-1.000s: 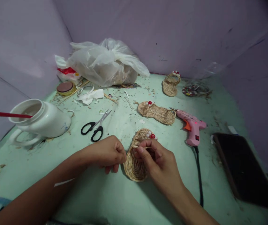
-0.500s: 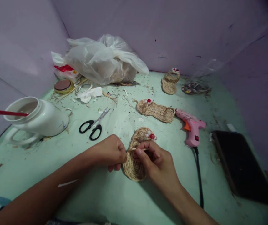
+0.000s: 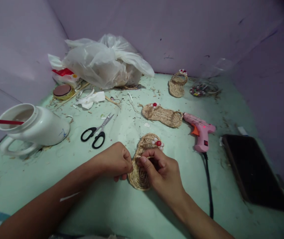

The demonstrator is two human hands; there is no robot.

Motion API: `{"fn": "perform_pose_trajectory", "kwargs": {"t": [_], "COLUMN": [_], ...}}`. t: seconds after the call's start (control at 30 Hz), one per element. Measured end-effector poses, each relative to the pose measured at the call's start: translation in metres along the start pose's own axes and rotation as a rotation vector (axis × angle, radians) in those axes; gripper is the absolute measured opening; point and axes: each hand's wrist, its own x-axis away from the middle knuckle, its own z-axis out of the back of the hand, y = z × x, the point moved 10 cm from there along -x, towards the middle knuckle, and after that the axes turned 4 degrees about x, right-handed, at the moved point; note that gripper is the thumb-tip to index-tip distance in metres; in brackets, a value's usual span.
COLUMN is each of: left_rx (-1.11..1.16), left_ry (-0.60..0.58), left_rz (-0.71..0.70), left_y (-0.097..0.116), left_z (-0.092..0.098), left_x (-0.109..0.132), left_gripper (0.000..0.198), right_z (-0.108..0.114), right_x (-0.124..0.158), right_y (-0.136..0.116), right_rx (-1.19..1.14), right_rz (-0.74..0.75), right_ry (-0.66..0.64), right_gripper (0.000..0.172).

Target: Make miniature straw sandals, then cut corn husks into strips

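A small woven straw slipper (image 3: pixel 140 177) with red and white beads lies on the table between my hands. My right hand (image 3: pixel 163 171) is over its right side, thumb and forefinger pinched on a thin pale straw strand (image 3: pixel 139 157). At the slipper's left edge my left hand (image 3: pixel 119 161) is closed in a fist; its fingertips are turned away, so what it grips is hidden. Beyond them lies another beaded slipper (image 3: pixel 163 116), with a pink hot glue gun (image 3: pixel 202 131) at its right end, its red light lit. Black-handled scissors (image 3: pixel 98 131) lie partly spread left of the slipper.
A white mug (image 3: pixel 47 124) rests tilted at the left, a red stick across its mouth. Behind are a knotted plastic bag (image 3: pixel 107 63), a tape roll (image 3: pixel 63 92), a third slipper (image 3: pixel 176 87) and a bag of beads (image 3: pixel 202 89). A dark phone (image 3: pixel 253 172) lies right.
The whole view has shifted slightly left. My right fingertips have slid a little left along the strand over the slipper; my left hand keeps its closed pose.
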Motion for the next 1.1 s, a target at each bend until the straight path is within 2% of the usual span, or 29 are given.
{"fn": "perform_pose_trajectory", "kwargs": {"t": [0.4, 0.57, 0.67, 0.73, 0.83, 0.93, 1.0, 1.1], "left_rx": [-0.087, -0.212, -0.222, -0.164, -0.011, 0.067, 0.049, 0.002], "left_ry": [0.013, 0.288, 0.389, 0.37, 0.234, 0.124, 0.112, 0.133], "left_rz": [-0.015, -0.065, -0.072, -0.084, -0.089, -0.026, 0.029, 0.026], "left_y": [0.004, 0.006, 0.006, 0.006, 0.006, 0.004, 0.0, 0.001], "left_z": [0.002, 0.015, 0.018, 0.018, 0.014, 0.011, 0.012, 0.015], "left_x": [-0.004, -0.002, 0.002, 0.002, 0.0, 0.0, 0.002, 0.002], "left_gripper": [0.01, 0.008, 0.014, 0.013, 0.006, 0.012, 0.013, 0.012], "right_z": [-0.001, 0.0, 0.0, -0.001, -0.001, 0.0, 0.001, 0.0], "right_x": [0.001, 0.001, 0.002, 0.003, 0.003, 0.003, 0.004, 0.003], "right_y": [0.0, -0.004, -0.006, -0.007, -0.009, -0.009, -0.007, -0.006], "right_rx": [0.029, 0.058, 0.081, 0.081, 0.078, 0.062, 0.059, 0.069], "right_rz": [0.029, 0.052, 0.065, 0.063, 0.069, 0.068, 0.06, 0.061], "right_ry": [0.01, 0.023, 0.031, 0.025, 0.014, 0.007, 0.002, -0.001], "right_gripper": [0.011, 0.011, 0.012, 0.012, 0.012, 0.012, 0.012, 0.012]}}
